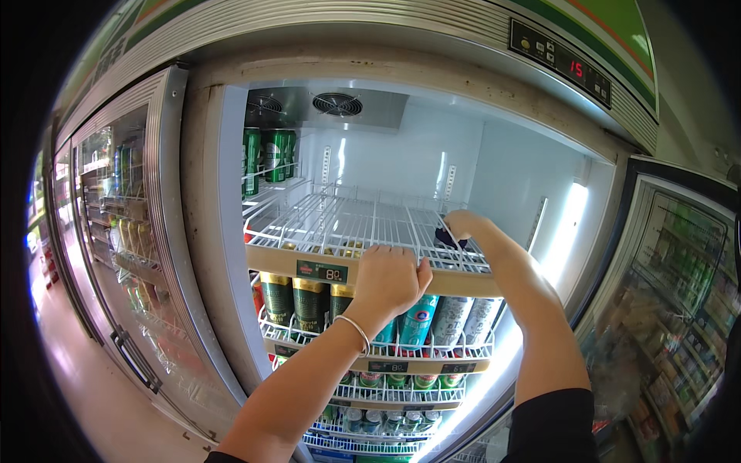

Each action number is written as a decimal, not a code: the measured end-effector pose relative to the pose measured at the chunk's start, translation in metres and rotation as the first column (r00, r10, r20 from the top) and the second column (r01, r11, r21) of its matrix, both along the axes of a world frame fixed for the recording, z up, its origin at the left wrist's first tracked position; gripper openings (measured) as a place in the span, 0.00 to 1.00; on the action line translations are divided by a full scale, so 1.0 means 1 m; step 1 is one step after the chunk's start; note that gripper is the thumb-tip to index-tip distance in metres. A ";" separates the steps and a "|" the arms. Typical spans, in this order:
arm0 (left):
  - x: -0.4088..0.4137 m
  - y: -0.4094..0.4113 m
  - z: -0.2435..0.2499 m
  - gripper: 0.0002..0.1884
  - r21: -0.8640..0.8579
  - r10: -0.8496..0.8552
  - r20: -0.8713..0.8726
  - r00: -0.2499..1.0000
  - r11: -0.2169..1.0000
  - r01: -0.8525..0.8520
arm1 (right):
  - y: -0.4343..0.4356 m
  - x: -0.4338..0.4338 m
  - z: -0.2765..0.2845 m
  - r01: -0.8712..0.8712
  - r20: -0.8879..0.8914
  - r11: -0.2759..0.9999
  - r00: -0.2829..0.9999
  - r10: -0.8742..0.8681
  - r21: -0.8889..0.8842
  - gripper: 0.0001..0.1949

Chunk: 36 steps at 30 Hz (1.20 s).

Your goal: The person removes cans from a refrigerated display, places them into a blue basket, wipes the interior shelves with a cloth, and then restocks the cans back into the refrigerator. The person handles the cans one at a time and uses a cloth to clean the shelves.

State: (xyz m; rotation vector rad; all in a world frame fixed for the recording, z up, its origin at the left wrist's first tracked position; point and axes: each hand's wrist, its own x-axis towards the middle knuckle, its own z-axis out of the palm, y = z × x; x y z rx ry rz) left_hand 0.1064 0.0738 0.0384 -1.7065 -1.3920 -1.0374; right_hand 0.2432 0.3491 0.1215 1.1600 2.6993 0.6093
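Observation:
My left hand [389,283], a bangle on its wrist, is curled over the front edge of a white wire shelf [376,217] in an upright display fridge. Beneath the fingers runs the shelf's beige price rail [272,259], which bears a price tag [322,271]. At the shelf's right side, my right hand [468,223] grips a bunched dark cloth [450,238] against the wires. Its fingertips are partly hidden by the cloth and the hand itself. No drinks stand on the main part of this shelf.
Dark-and-gold cans [310,305], a teal can [418,322] and pale cans [453,322] line the shelf below. Green cans [277,153] stand at upper left. The open glass door [666,301] is at right; a closed one [124,231] is at left. Fan grilles [337,105] sit overhead.

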 end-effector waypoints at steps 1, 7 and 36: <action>0.000 0.000 0.000 0.19 0.011 0.001 0.002 1.000 1.000 -0.001 | -0.003 0.007 0.001 -0.027 -0.057 0.997 0.998 0.023 -0.076 0.19; -0.005 -0.001 -0.002 0.20 0.001 0.040 0.020 0.999 0.999 -0.040 | -0.107 0.037 0.028 -0.019 -0.127 0.886 0.991 -0.045 -0.464 0.19; 0.003 0.000 0.000 0.20 0.013 0.022 0.016 1.000 1.000 -0.022 | -0.116 0.089 0.022 0.431 -0.005 0.893 0.900 -0.435 -0.129 0.16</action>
